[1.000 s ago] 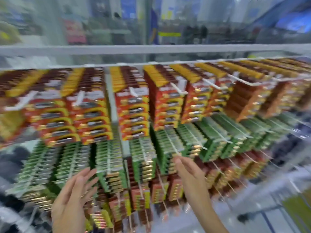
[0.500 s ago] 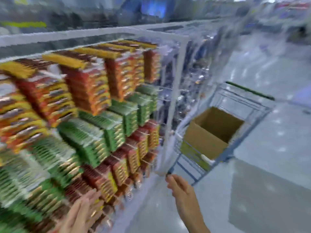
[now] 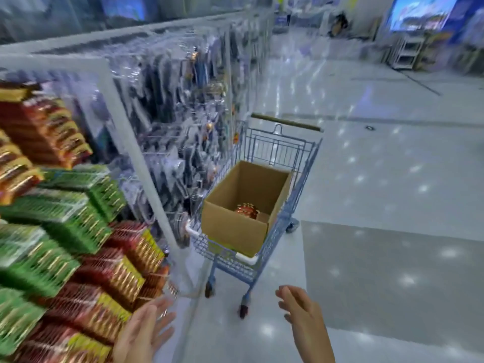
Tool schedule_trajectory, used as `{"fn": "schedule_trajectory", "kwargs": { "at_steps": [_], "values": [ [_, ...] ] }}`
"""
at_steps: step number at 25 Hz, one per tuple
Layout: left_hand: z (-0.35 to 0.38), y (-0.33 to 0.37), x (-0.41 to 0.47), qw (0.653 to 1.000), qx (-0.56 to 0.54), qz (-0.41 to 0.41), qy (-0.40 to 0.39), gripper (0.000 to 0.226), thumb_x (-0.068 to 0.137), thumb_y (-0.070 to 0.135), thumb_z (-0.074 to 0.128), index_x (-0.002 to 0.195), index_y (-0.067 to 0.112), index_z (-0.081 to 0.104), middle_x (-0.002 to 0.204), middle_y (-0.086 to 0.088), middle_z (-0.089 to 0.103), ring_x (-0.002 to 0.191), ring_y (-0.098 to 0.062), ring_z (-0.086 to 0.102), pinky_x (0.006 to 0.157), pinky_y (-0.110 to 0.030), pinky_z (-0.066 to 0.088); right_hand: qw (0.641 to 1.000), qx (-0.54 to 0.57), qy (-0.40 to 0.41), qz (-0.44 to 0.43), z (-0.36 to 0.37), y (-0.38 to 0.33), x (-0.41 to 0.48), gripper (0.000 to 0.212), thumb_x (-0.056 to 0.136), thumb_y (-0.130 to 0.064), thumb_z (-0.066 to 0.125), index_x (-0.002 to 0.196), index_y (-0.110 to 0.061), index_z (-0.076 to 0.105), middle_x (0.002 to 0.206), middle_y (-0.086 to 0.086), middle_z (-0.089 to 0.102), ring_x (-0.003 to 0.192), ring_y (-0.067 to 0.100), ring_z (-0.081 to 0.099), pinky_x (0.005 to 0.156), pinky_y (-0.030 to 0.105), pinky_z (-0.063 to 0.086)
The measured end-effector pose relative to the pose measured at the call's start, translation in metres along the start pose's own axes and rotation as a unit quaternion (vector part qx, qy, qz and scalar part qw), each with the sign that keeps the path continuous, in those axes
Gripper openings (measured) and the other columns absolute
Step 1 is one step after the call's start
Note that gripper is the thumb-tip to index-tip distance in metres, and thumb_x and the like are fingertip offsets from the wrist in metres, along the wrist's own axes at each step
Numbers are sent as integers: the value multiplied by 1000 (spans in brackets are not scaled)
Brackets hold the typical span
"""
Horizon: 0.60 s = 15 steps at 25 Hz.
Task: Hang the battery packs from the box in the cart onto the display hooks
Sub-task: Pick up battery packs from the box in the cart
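1. The left hand (image 3: 142,334) is at the bottom edge of the view with its fingers straight and spread, holding nothing. It is just beside the lowest rows of the display. Blur prevents confirming contact.
2. The right hand (image 3: 303,318) is extended over the floor (image 3: 366,179) with fingers loosely parted, and it also holds nothing. It is apart from the cart.
3. The hung battery packs (image 3: 110,279) fill the left side in tightly stacked red and green rows. The hooks carrying them cannot be made out.
4. A white upright post (image 3: 136,158) marks the end of the battery section.
5. The blue wire cart (image 3: 275,150) stands on its wheels just beyond the post, close against the fixture, with its handle (image 3: 285,123) at the far end.
6. The open cardboard box (image 3: 230,229) sits in the cart basket, upright.
7. The boxed battery packs (image 3: 246,210) are a small red and gold cluster at the bottom of the box, towards its near right corner. Their count cannot be determined.
8. Clear-packaged goods (image 3: 183,127) hang along the fixture past the post, and detail is blurred.
9. At the far end of the aisle there is a white rack (image 3: 408,51), with a lit screen (image 3: 421,11) above it.
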<state>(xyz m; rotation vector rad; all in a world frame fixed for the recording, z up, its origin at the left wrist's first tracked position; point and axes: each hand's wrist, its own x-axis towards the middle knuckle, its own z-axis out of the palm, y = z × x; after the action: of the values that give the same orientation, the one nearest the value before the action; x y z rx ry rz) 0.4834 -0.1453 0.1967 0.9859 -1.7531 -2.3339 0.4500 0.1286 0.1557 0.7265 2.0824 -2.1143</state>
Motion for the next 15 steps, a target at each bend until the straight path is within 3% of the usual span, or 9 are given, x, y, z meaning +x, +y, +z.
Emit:
{"fn": "schedule_trajectory", "kwargs": {
  "at_steps": [2,6,10,15],
  "values": [
    [23,0,16,999,9,-22,-47,30,111,11,34,110,7,64,105,-8,74,75,-18,76,63,-33,62,1000,7,18,9,-7,-5,24,13,99,-18,65,91,-13,75,91,2,79,91,24,69,83,34,48],
    [80,0,50,998,52,22,-9,25,107,19,49,110,7,70,113,-10,74,104,-34,68,94,-50,50,999,19,29,20,-4,-17,72,14,100,-17,64,93,-12,75,96,6,78,95,29,68,85,38,48],
    [130,10,113,998,66,1,-21,24,107,20,51,107,9,72,109,-8,78,105,-33,70,93,-49,52,998,18,46,35,15,-35,141,14,100,-18,64,93,-13,75,99,9,77,99,31,68,84,39,47],
    [197,39,207,992,94,8,-79,26,107,22,51,113,10,73,102,1,81,102,-25,72,89,-40,55,997,-16,65,50,45,-71,229,15,99,-25,65,92,-18,75,97,6,77,101,27,68,96,45,50]
  ]
}}
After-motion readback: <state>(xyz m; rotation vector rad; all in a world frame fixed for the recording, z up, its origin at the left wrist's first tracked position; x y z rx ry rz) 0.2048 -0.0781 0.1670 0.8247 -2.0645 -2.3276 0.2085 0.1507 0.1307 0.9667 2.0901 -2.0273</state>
